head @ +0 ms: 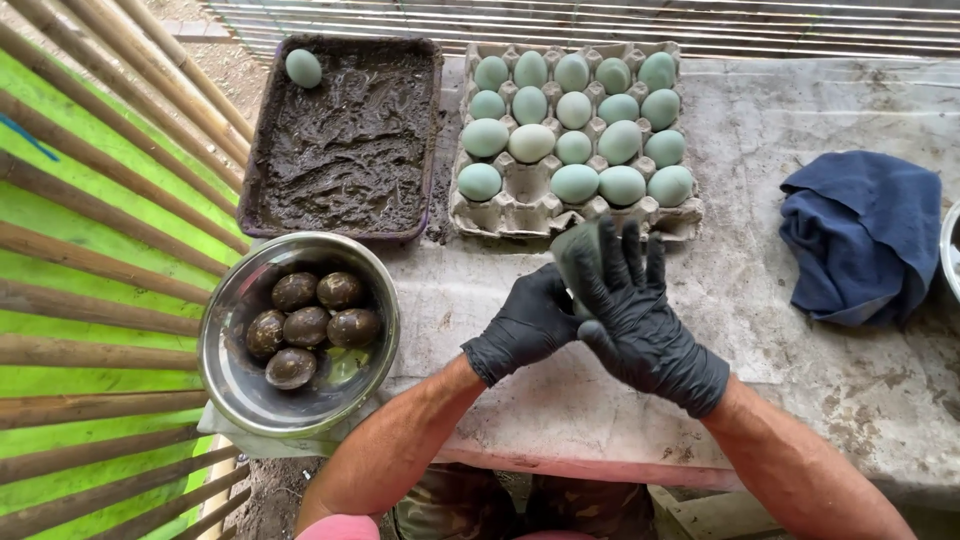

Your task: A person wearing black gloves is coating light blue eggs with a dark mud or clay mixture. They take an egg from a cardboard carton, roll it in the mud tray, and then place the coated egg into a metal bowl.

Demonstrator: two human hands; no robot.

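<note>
On the grey bench [800,330], six mud-coated eggs [308,325] fill the steel bowl [225,370] at eight o'clock; both gloved hands, left hand [525,325] and right hand [635,310], clasp one egg [578,255]; many pale eggs [575,125] wait in the tray [520,205] at twelve.

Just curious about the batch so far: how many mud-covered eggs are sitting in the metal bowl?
6 mud-coated eggs lie in the bowl: two at the back, three across the middle, one in front. More could be hidden beneath.

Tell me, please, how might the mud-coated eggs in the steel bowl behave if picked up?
The mud-coated eggs look wet and glossy, so probably slippery. Being eggs, they likely crack if squeezed. Rounded, they would probably roll about in the curved steel bowl.
</note>
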